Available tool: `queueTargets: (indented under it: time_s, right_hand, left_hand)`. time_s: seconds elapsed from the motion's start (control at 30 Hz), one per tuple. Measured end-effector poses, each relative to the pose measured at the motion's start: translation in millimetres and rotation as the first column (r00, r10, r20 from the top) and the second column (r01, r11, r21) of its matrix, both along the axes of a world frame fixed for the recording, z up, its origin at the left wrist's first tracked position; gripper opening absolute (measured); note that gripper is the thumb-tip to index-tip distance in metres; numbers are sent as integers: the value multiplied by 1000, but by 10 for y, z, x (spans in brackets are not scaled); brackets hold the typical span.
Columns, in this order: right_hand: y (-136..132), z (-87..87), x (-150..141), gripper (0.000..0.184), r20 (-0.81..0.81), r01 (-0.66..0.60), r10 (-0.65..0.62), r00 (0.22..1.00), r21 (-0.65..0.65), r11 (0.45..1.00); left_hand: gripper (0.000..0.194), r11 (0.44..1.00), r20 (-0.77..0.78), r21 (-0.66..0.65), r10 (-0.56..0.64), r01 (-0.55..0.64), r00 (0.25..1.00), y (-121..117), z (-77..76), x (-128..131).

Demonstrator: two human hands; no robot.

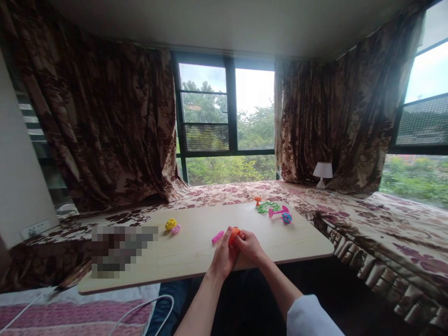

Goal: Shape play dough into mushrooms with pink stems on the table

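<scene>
Both of my hands meet over the front middle of the pale wooden table [196,224]. My left hand [224,256] is closed around a small orange object [234,235], too small and covered to name. From the other side, the fingers of my right hand [250,245] pinch the same orange object. Just left of my hands, a pink elongated piece [217,237] lies on the tabletop. Farther left sit a yellow lumpy piece [171,224] and a light pink one [175,229], touching each other.
At the table's back right lie an orange knob-shaped piece [258,200], a green beaded loop [268,207], a pink dumbbell-shaped piece [278,212] and a blue-pink spiky ball [287,218]. A white lamp [322,173] stands beyond. A blurred patch covers the table's left end.
</scene>
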State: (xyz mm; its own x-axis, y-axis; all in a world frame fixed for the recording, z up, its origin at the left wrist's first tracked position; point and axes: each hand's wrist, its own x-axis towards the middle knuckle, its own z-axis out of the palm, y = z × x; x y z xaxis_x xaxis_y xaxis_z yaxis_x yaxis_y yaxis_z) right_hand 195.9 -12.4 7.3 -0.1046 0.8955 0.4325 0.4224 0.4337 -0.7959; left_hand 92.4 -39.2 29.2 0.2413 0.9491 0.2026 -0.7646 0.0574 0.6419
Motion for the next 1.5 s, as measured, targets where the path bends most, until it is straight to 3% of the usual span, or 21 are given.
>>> queueTargets:
  time_s: [0.37, 0.8, 1.3, 1.5]
  right_hand:
    - [50, -46, -16, 22, -2, 20, -20, 1000, -49, 999]
    - [40, -20, 7, 24, -4, 25, -25, 1000, -35, 999]
    - [54, -22, -15, 21, 16, 90, -89, 996, -35, 995]
    - [6, 11, -2, 23, 7, 57, -57, 998, 9, 998]
  left_hand:
    - [28, 999, -21, -49, -23, 22, 1000, 4, -30, -27]
    - [25, 999, -11, -45, 10, -11, 1000, -8, 16, 6]
    - [29, 998, 1, -47, -37, 37, 999, 5, 4, -15]
    - [26, 1000, -7, -27, -11, 11, 1000, -20, 21, -2]
